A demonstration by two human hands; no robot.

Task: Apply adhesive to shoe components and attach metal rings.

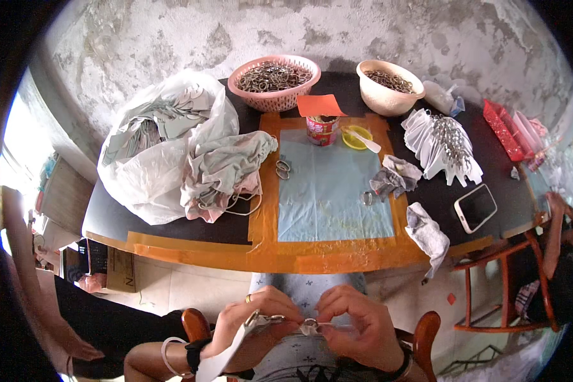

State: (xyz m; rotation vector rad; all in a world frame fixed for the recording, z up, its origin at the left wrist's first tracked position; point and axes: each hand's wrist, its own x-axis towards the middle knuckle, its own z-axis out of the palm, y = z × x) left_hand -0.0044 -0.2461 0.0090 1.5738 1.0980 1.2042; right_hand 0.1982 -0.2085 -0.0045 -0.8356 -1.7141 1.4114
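My left hand (264,321) is closed above my lap around a white strip (221,361) that hangs down toward my wrist. Metal rings (253,317) show along its fingers. Between the two hands sits a small metal ring (310,322) with thin white material at it. My right hand (361,323) pinches the white piece (330,326) beside that ring with thumb and forefinger. Fingers cover much of both pieces, so how the ring and the white material join cannot be seen. Both hands are in front of the table's near edge.
On the dark table (235,232) lies a taped blue sheet (331,191). Around it are a bag of white pieces (143,178), cloth (226,172), ring-filled pink basket (274,105) and cream bowl (391,100), red tub (321,132), fanned white strips (439,143) and phone (476,209). Other people sit at both sides.
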